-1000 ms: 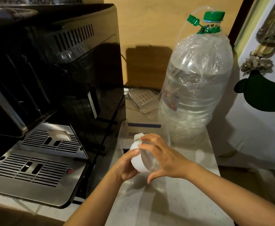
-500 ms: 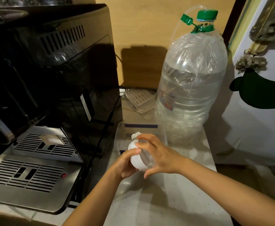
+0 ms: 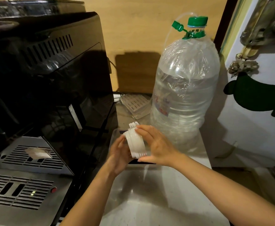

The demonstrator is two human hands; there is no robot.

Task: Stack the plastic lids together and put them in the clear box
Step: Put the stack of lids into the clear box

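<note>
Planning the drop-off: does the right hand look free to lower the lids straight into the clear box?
Probably yes: the right hand holds the lids just above the clear box, with nothing seen between.

Left hand [image 3: 118, 152] palm up with fingers curled, right hand [image 3: 156, 144] opposite with fingers spread and arched, both closed on one held stack, forearms converging

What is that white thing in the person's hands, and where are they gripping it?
A stack of white plastic lids, held on its side above the clear box. The left hand and the right hand press against its opposite ends.
</note>
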